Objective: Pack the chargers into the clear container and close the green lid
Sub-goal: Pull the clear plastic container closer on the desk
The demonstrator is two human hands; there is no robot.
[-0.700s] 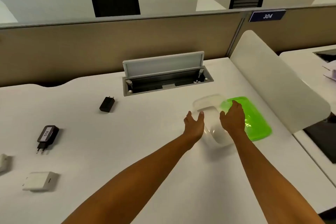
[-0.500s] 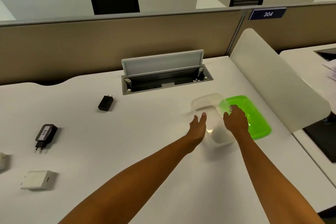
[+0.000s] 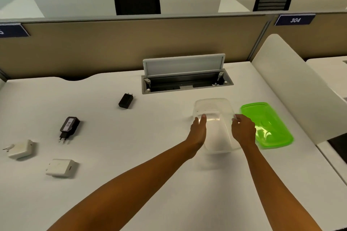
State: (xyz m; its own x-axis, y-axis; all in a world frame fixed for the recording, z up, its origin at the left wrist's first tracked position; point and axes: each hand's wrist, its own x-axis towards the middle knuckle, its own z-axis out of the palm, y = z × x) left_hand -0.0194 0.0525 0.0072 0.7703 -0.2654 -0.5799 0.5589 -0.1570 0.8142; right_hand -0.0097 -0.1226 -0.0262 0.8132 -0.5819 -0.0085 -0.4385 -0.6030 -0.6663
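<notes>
Resting on the white desk point(image 3: 169, 184) toward its right edge, the clear rectangular plastic container point(image 3: 214, 110) is flanked by both hands: the left hand point(image 3: 198, 131) is laid flat, fingers extended, against its left wall, while the right hand point(image 3: 243, 130) is curled with fingertips pinching its right rim. The flat translucent green plastic lid point(image 3: 270, 124) lies just beside it on the right, and four chargers are spread toward the left edge: a small black plug charger point(image 3: 125, 100), a black labelled charger point(image 3: 69, 126), a white pronged charger point(image 3: 19, 149) and a white square charger point(image 3: 61, 168).

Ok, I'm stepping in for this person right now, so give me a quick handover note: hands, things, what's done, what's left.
Left hand: open, flat against the clear plastic container's left wall.
Right hand: fingers at its right rim; grip unclear.
Container: empty, on the white desk.
Translucent green lid: off, lying right of it.
Small black charger, labelled black charger, two white chargers: all far left.
Done: nothing packed.
Left: load four chargers, close lid.
</notes>
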